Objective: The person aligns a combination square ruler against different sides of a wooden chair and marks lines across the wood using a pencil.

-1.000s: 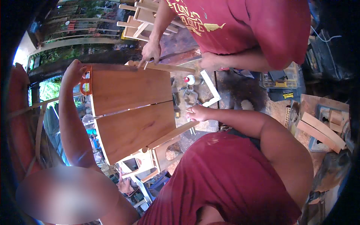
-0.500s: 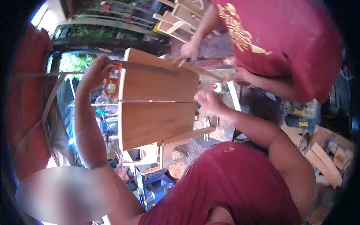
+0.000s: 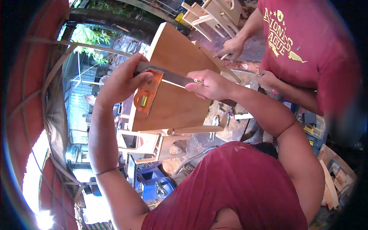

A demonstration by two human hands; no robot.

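A combination square with an orange head [image 3: 150,92] and a dark metal blade [image 3: 172,78] lies across in front of a wooden panel piece [image 3: 172,109]. My left hand [image 3: 122,82] is closed round the square where its head meets the blade. Across the blade's other half, my right hand [image 3: 209,84] is closed with a thin, pale-tipped pencil [image 3: 198,81] between its fingers. The blade's dark end shows beyond my right hand. Whether the square touches the panel cannot be made out.
A co-worker's hand [image 3: 233,48] holds a small pale stick beside the panel's far edge. Wooden chair-like pieces [image 3: 209,17] stand behind. A blue machine [image 3: 151,180] is below the panel. Pliers [image 3: 215,122] and a yellow-lidded case [image 3: 315,128] lie to the right.
My left hand has shifted right and turned with the square, lifting it off the panel's edge. My right hand has moved up onto the blade. The panel appears tilted differently as the view turned.
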